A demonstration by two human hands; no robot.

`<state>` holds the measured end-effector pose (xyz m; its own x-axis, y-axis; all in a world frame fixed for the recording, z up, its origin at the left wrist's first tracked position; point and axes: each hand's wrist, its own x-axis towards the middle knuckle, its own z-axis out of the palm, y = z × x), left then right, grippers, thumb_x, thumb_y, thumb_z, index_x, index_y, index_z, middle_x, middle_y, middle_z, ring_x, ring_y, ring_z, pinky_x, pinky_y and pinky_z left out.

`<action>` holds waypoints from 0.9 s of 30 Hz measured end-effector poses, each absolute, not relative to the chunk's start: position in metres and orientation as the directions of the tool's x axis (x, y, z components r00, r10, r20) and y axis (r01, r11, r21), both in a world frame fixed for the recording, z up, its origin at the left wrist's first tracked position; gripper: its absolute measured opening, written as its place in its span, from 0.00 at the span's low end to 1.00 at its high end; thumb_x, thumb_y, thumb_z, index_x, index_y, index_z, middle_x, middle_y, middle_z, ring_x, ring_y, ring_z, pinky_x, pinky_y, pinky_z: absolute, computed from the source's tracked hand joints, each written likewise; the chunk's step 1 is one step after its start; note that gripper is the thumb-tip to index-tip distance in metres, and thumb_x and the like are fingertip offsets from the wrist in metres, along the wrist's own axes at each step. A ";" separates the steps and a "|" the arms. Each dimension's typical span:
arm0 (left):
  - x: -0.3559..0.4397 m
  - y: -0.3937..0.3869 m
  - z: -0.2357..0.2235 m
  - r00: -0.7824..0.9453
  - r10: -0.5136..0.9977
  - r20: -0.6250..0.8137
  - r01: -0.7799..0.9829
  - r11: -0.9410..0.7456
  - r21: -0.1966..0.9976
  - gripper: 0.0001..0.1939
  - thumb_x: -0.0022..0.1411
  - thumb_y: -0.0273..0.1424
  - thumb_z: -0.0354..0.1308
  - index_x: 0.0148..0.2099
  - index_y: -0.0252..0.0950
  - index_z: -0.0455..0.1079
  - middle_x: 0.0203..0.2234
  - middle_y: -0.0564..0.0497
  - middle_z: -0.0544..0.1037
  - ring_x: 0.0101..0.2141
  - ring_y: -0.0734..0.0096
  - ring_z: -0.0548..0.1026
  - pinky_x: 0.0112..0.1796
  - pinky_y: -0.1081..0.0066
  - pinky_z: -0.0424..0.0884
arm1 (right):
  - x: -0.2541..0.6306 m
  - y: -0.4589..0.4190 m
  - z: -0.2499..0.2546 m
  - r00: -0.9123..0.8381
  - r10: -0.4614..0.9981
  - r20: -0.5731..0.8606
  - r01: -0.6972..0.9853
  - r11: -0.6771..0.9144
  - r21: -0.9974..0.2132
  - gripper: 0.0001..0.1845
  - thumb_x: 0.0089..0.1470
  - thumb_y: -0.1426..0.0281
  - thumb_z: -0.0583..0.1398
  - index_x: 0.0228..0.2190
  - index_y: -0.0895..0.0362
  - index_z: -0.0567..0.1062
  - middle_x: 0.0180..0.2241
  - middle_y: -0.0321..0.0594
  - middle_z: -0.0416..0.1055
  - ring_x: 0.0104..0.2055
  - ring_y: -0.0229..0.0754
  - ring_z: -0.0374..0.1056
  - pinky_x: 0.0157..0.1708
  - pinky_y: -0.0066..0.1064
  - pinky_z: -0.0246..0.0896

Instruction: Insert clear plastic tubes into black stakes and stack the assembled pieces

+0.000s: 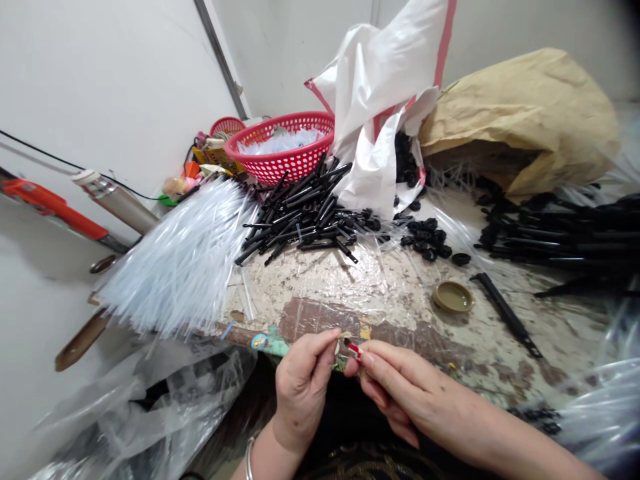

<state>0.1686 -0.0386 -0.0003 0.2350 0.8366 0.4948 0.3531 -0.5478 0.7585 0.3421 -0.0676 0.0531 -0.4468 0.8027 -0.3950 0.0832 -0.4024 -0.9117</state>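
Note:
My left hand (304, 381) is closed, thumb and fingertips pinched at the table's front edge. Whatever it pinches is too small to name; a pale yellowish bit shows at the fingertips. Close beside it on the right, my right hand (403, 383) grips a small red-and-white piece with a dark tip (354, 349) between thumb and fingers. The dark tip points toward the left fingertips, and I cannot tell whether they touch. Beyond the right hand stands a small round dish (452, 297) of clear liquid. A long black plastic part (507, 313) lies to its right.
On the left spreads a large bundle of clear tubes (175, 260). Black sticks (300, 213) are piled behind, near black caps (425, 239). Further back are a red basket (285, 163), a white sack (370, 87) and a brown paper bag (525, 113). More black parts (565, 233) lie right.

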 end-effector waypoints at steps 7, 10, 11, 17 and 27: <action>0.168 -0.041 0.000 0.273 0.829 0.488 0.334 -0.558 0.760 0.17 0.59 0.20 0.53 0.48 0.41 0.69 0.32 0.52 0.78 0.31 0.74 0.75 0.34 0.75 0.72 | 0.339 -0.070 0.049 -0.432 0.822 -0.371 -0.046 -0.431 -0.901 0.18 0.62 0.56 0.44 0.34 0.56 0.63 0.22 0.29 0.56 0.15 0.25 0.47 0.13 0.18 0.46; 0.168 -0.041 -0.001 0.302 0.813 0.498 0.313 -0.578 0.754 0.17 0.59 0.19 0.53 0.48 0.41 0.69 0.32 0.52 0.78 0.32 0.74 0.75 0.35 0.74 0.72 | 0.337 -0.070 0.048 -0.416 0.828 -0.376 -0.118 -0.459 -0.881 0.18 0.61 0.55 0.45 0.34 0.56 0.63 0.22 0.29 0.54 0.16 0.27 0.45 0.12 0.19 0.41; 0.167 -0.041 -0.001 0.311 0.811 0.496 0.311 -0.580 0.753 0.17 0.59 0.19 0.53 0.48 0.40 0.69 0.32 0.51 0.78 0.32 0.73 0.75 0.35 0.74 0.72 | 0.336 -0.070 0.048 -0.413 0.828 -0.380 -0.146 -0.472 -0.869 0.17 0.61 0.55 0.46 0.34 0.55 0.63 0.22 0.28 0.53 0.17 0.27 0.44 0.13 0.19 0.40; 0.167 -0.041 -0.002 0.321 0.832 0.452 0.340 -0.547 0.765 0.13 0.59 0.20 0.52 0.44 0.39 0.69 0.31 0.52 0.77 0.30 0.74 0.74 0.32 0.76 0.71 | 0.331 -0.073 0.050 -0.403 0.819 -0.407 -0.243 -0.525 -0.816 0.17 0.59 0.54 0.48 0.32 0.55 0.62 0.20 0.26 0.47 0.18 0.28 0.40 0.13 0.20 0.34; 0.168 -0.042 0.007 0.433 0.826 0.360 0.312 -0.512 0.800 0.09 0.62 0.23 0.50 0.40 0.38 0.68 0.27 0.52 0.75 0.29 0.74 0.73 0.32 0.74 0.70 | 0.334 -0.089 0.046 -0.253 0.953 -0.166 0.197 -0.117 -0.973 0.19 0.62 0.58 0.43 0.30 0.56 0.64 0.21 0.31 0.55 0.21 0.32 0.52 0.22 0.25 0.50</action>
<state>0.1677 -0.0420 0.0066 0.4329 0.8262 0.3604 0.3121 -0.5125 0.8000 0.3339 -0.0888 0.0455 -0.2533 0.9531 -0.1656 0.1969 -0.1168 -0.9734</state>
